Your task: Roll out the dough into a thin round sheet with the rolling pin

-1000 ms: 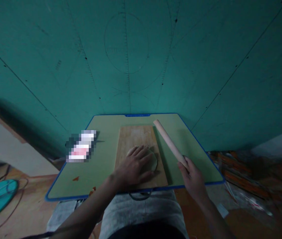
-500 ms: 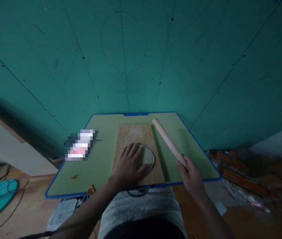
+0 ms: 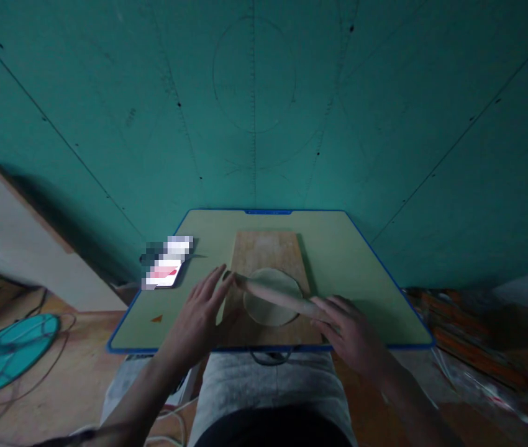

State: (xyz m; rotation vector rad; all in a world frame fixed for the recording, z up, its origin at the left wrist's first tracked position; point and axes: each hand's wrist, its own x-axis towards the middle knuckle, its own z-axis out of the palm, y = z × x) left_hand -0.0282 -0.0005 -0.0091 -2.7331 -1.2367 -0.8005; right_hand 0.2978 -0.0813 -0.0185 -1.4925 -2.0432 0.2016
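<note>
A flat round sheet of dough (image 3: 264,315) lies on the wooden cutting board (image 3: 266,249). Slanting across it is a plain wooden rolling pin (image 3: 277,295), slightly smeared by motion. My right hand (image 3: 351,326) is closed around the pin's right end, near the board's right edge. At the pin's left end, my left hand (image 3: 195,320) has its fingers stretched out, the tips close to the wood; whether they touch it is hard to make out. The dough shows in front of and behind the pin.
The board rests on a pale green table (image 3: 361,273) with a blue rim. A phone (image 3: 171,267), partly pixelated, stands at the table's left, and a small orange scrap (image 3: 156,319) lies nearby. A green wall (image 3: 254,155) rises behind. Cables and a teal round object (image 3: 17,354) are on the floor.
My left hand has lifted off the dough and shifted left to the pin's end. My right hand has brought the rolling pin from beside the board onto the dough. The camera view has shifted slightly.
</note>
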